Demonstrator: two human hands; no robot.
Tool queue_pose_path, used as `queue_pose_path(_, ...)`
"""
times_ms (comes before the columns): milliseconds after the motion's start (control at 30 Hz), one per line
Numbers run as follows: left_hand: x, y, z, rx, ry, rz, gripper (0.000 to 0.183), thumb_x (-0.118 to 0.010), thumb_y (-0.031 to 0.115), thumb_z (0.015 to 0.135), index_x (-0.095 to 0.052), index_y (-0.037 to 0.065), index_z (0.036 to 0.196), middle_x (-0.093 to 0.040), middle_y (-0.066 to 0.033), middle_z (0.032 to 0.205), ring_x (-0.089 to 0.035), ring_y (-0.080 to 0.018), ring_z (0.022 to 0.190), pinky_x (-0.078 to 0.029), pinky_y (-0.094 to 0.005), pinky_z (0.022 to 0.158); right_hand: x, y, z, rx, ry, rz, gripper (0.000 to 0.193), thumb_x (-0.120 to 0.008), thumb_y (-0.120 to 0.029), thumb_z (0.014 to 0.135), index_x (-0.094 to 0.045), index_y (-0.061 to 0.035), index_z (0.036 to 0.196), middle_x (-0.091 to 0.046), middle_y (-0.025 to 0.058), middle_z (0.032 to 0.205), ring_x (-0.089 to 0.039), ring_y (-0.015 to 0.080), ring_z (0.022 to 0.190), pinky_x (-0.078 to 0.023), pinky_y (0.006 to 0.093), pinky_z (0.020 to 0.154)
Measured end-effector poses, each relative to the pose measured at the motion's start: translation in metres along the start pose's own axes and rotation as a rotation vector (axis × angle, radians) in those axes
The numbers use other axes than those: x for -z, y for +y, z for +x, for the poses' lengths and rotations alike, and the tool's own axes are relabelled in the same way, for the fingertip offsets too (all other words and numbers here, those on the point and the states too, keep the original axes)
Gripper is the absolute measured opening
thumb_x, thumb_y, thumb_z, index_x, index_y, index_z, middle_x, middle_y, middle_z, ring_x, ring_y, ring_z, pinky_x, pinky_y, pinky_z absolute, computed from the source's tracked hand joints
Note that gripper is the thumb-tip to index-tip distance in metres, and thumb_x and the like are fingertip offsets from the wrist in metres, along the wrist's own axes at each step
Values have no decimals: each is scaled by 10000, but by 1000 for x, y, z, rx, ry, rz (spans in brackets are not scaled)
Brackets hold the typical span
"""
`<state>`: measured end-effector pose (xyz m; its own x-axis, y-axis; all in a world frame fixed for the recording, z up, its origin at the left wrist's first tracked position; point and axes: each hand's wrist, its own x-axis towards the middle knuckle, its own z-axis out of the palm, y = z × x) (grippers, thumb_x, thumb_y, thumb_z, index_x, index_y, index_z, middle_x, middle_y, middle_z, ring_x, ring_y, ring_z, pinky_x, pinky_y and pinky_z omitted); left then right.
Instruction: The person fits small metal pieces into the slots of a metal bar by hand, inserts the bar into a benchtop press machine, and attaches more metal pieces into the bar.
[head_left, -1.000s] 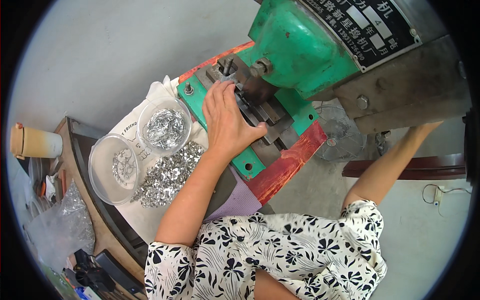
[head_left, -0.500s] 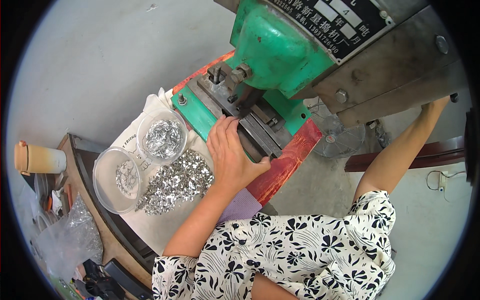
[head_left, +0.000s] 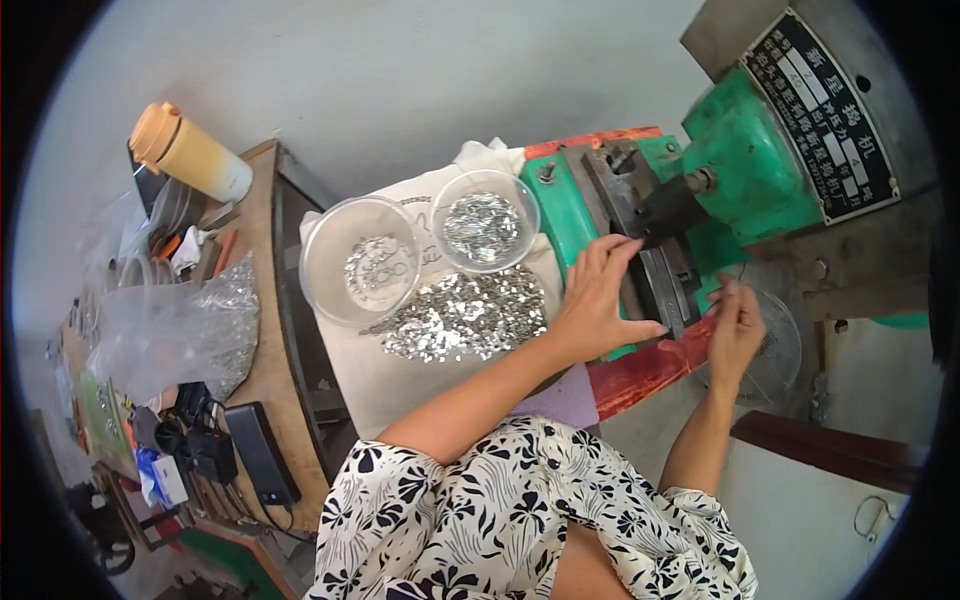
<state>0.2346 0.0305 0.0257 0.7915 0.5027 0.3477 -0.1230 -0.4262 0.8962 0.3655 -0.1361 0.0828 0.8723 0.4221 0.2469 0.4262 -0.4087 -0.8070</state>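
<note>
A green press (head_left: 755,165) stands at the right, its dark punch (head_left: 672,208) above a steel die (head_left: 655,280). My left hand (head_left: 595,305) lies against the die's left side, fingers stretched toward the punch and thumb spread along the near end. Nothing shows clearly in its grasp. My right hand (head_left: 738,325) is just right of the die, fingers curled together; whether a small piece is between them is hidden. Left of the press, a heap of small shiny metal pieces (head_left: 465,320) lies on a cloth beside a clear tub of silvery pieces (head_left: 482,228) and another clear tub (head_left: 335,250) holding few.
On the wooden table (head_left: 290,390) at left stand a yellow bottle (head_left: 205,160), a plastic bag (head_left: 185,325) and a black power bank (head_left: 262,452). A fan (head_left: 775,345) stands behind my right hand. The press rests on a red board (head_left: 640,385).
My right hand has come from the far right of the press down beside the die. My left hand stays at the die. The view has swung left, bringing more of the table in.
</note>
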Motion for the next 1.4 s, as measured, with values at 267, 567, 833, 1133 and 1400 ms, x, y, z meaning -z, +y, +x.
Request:
queue_pose_path(267, -3, 3, 5, 89, -2, -56, 832, -822, 412, 704, -462, 50, 1360, -390, -180, 1355, -388, -383, 1272, -311, -478, 1058, -14, 19, 23, -241, -332, 266, 226, -633, -183, 974, -677, 24, 1052, -632, -3, 809, -496, 37, 691, -390, 204, 615)
queue_pose_path(567, -5, -1, 8, 120, 16, -93, 672, -741, 475, 817, -509, 87, 1313, -405, -161, 1323, -391, -363, 1259, -313, -479, 1054, -17, 6, -10, -141, -50, 304, 227, -675, -136, 936, -644, 27, 1091, -659, 32, 918, -562, 69, 768, -458, 232, 690)
queue_pose_path(833, -6, 0, 9, 116, 24, -81, 617, -713, 449, 851, -520, 62, 1291, -415, -165, 1311, -406, -357, 1242, -323, -462, 1046, -12, -14, -46, 157, -305, -399, 243, -670, -183, 926, -559, 30, 891, -542, 186, 623, -557, 341, 545, -415, 404, 528)
queue_pose_path(1133, 3, 23, -22, 209, 73, -428, 356, -697, 199, 900, -550, -3, 1154, -571, -144, 1024, -632, -223, 838, -525, -351, 763, 27, 15, -97, 211, -107, -321, 262, -504, -212, 1008, -584, -2, 872, -581, 85, 601, -581, 179, 525, -422, 327, 513)
queue_pose_path(1400, 17, 39, -48, 306, -131, -600, 316, -651, 265, 926, -631, -48, 968, -667, -167, 715, -691, -238, 671, -524, -375, 609, 21, -18, -125, 345, -282, -290, 445, -422, -371, 1020, -580, 9, 849, -583, 89, 604, -571, 205, 528, -412, 330, 513)
